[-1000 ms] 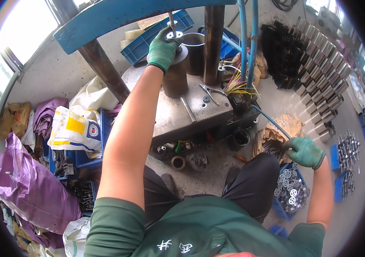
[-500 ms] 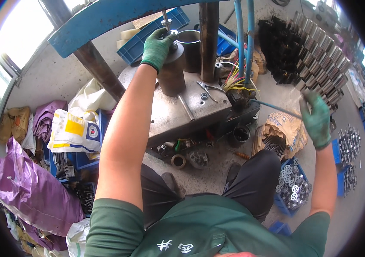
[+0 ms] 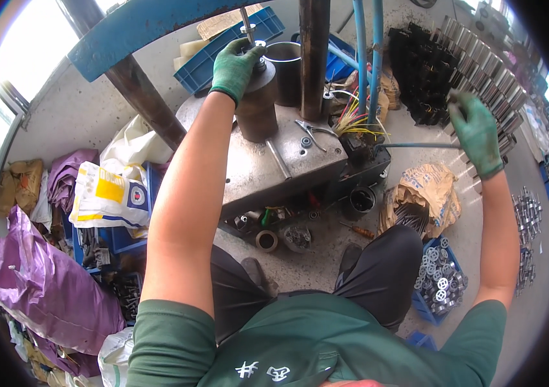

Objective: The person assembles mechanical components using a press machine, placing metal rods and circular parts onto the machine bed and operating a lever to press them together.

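My left hand (image 3: 232, 64), in a green glove, lies on top of a brown steel cylinder (image 3: 256, 113) standing on the grey press table (image 3: 287, 171). Its fingers are closed round a small shiny metal part (image 3: 259, 46) beside a thin upright rod (image 3: 245, 19). My right hand (image 3: 476, 132), also gloved, is stretched far right over rows of upright grey metal tubes (image 3: 490, 71). Its fingers are curled on one short grey tube (image 3: 453, 97).
A dark press column (image 3: 313, 51) and blue hoses (image 3: 368, 58) rise behind the table. Pliers (image 3: 313, 129) lie on it. On the floor are a brown paper bag of dark parts (image 3: 426, 200), a blue crate of washers (image 3: 441, 280), black parts (image 3: 419, 71), purple sacks (image 3: 42, 290) and blue bins (image 3: 219, 48).
My right hand has risen from the paper bag on the floor up and outward to the rows of metal tubes. My left hand stayed on the brown cylinder.
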Demonstrator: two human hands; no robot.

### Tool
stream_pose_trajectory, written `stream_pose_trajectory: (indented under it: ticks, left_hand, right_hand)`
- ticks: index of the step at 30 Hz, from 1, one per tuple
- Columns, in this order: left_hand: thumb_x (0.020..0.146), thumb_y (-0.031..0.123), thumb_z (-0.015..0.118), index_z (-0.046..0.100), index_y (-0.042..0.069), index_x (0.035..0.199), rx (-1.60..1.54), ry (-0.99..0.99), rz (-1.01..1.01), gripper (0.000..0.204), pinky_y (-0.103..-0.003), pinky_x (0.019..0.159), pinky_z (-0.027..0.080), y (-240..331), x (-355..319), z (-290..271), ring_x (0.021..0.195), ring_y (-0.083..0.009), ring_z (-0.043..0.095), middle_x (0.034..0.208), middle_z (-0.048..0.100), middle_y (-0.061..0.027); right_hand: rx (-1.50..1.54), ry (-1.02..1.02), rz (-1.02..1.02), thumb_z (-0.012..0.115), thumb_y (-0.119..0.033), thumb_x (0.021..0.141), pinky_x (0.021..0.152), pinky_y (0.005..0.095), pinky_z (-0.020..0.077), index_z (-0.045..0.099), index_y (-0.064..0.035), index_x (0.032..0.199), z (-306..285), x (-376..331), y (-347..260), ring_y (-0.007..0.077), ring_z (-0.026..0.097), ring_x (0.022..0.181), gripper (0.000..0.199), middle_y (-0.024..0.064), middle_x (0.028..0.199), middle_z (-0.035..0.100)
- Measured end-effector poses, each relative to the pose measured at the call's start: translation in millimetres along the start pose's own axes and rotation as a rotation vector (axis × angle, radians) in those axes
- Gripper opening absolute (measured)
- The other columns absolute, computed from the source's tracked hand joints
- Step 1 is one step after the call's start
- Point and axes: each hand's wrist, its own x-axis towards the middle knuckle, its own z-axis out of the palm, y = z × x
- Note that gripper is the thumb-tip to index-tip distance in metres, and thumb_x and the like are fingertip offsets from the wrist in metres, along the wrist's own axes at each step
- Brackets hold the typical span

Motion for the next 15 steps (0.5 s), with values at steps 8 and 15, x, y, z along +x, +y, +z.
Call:
stream_pose_trajectory:
  ticks: [8,15]
  left_hand:
    - [0.093,0.023,0.087,0.076,0.005,0.123,-0.026,-0.001,-0.064,0.036,-0.026,0.072,0.054,4,-3,0,0.083,-0.0098,0.07,0.099,0.079,-0.002]
    - [0.094,0.022,0.086,0.076,0.004,0.124,-0.021,-0.011,-0.055,0.036,-0.026,0.075,0.056,1,-2,-2,0.086,-0.0109,0.071,0.102,0.079,-0.0029]
  right_hand:
    - [0.083,-1.035,0.032,0.061,-0.018,0.089,0.103,0.0449,0.0552,0.074,-0.0051,0.126,-25,-141,-39,0.039,0.071,0.112,0.041,0.0205,0.123,0.074]
    - [0.145,-0.873,0.14,0.065,-0.02,0.09,0.098,0.0468,0.0564,0.076,-0.0023,0.12,-26,-128,-41,0.0398,0.072,0.107,0.037,0.0219,0.115,0.075]
